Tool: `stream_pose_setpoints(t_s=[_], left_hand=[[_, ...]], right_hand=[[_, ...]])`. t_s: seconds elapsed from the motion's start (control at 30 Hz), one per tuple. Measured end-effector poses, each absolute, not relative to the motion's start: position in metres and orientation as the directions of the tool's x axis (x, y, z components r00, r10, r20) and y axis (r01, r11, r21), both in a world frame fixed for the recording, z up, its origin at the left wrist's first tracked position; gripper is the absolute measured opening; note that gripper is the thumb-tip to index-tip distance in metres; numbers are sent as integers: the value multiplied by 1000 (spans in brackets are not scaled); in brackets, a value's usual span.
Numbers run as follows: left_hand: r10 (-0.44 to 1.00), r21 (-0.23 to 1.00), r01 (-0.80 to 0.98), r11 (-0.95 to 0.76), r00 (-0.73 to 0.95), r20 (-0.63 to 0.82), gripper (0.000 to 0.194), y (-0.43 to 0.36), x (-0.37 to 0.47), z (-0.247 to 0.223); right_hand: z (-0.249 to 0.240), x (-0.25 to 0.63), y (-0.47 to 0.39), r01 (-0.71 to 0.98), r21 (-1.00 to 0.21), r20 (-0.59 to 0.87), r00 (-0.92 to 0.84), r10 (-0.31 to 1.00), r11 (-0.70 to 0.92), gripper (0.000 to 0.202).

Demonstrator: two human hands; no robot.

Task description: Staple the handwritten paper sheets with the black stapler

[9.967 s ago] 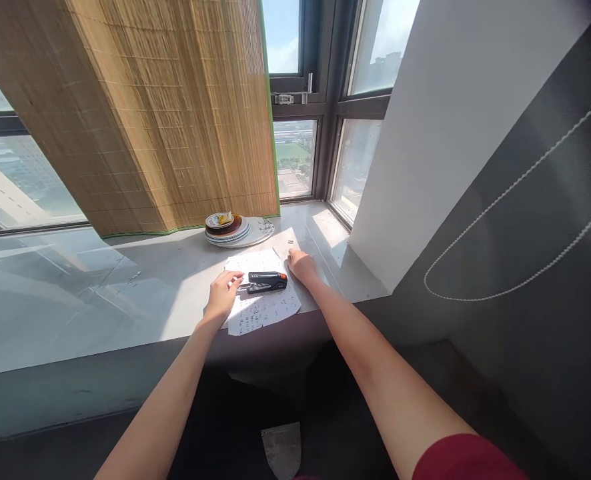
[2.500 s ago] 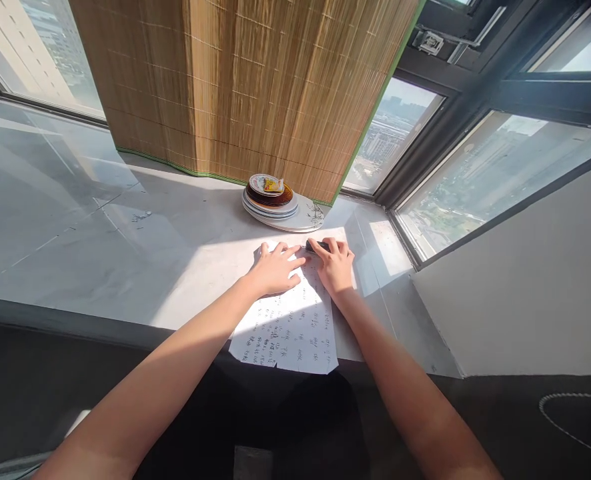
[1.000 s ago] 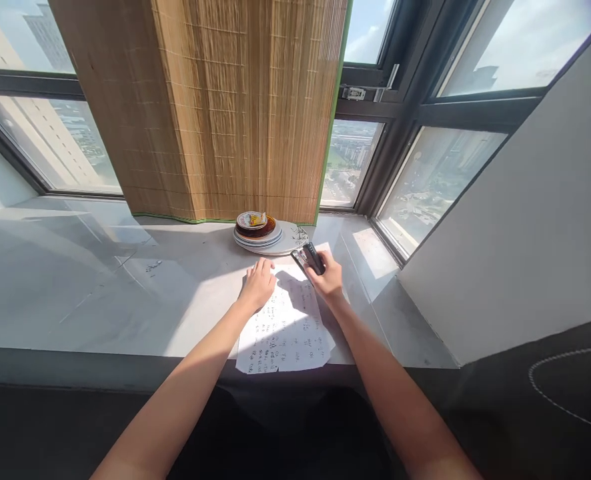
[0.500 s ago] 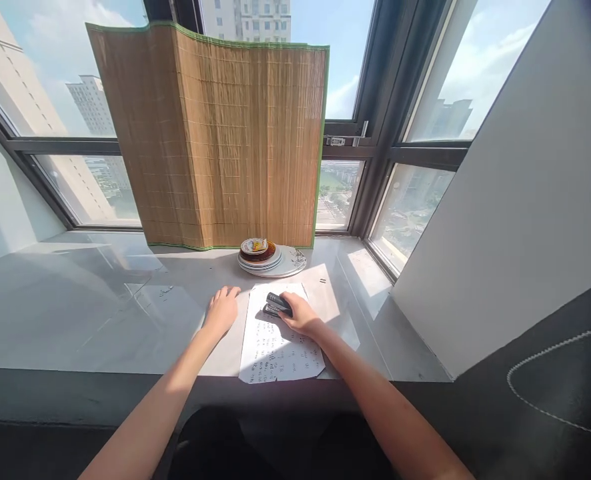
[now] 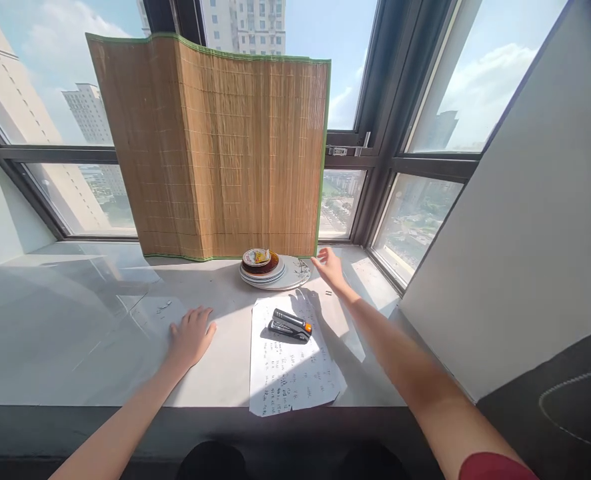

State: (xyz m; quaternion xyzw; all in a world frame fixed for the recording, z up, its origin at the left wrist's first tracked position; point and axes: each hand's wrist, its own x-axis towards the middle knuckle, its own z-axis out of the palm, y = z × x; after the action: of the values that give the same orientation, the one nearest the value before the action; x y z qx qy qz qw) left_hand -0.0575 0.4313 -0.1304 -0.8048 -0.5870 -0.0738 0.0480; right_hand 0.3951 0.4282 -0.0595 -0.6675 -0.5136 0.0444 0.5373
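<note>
My left hand (image 5: 190,337) lies on the pale windowsill with its fingers spread and holds nothing. Off to the right, my right hand (image 5: 329,268) is held out beside the plate stack, fingers apart, close to the lower right corner of a bamboo mat (image 5: 245,153); I cannot tell whether it touches the mat. A black stapler with an orange end (image 5: 291,325) rests on the upper part of a handwritten sheet of paper (image 5: 310,383). Behind the paper stands a stack of plates (image 5: 263,278), with a small yellow item (image 5: 262,256) on the top dish.
Small staple-like bits (image 5: 163,307) lie on the sill at left, and a few more (image 5: 328,293) at right. The mat leans upright against the dark window frame (image 5: 390,133). A slanted white wall (image 5: 515,220) bounds the right side.
My right hand has let go of the stapler, leaving it on the paper, and has moved up and right toward the mat's corner. My left hand has shifted left and spread its fingers.
</note>
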Motion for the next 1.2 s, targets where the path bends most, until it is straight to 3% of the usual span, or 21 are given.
stream_pose_setpoints(t_s=[0.1,0.27,0.4,0.57,0.83,1.2], left_hand=[[930,-12,949,-316,312,194,46,432,-61,-133],[925,-54,957,-285,289,246,43,435,-62,-142],[920,-47,962,-269,271,282,42,439,-64,-152],[916,-28,957,-288,284,284,44,440,-69,-158],[924,-59,962,-266,272,270,44,438,-67,-155],[928,-71,963,-259,269,257,43,436,-65,-146]], right_hand=[[-18,437,488,643,-766,465,541,701,11,38],[23,469,569,461,-888,349,676,649,-2,47],[28,471,618,375,-925,318,684,657,58,45],[31,461,661,252,-949,315,715,623,191,26],[39,478,658,194,-926,334,824,458,325,22],[44,536,613,214,-913,318,906,279,348,25]])
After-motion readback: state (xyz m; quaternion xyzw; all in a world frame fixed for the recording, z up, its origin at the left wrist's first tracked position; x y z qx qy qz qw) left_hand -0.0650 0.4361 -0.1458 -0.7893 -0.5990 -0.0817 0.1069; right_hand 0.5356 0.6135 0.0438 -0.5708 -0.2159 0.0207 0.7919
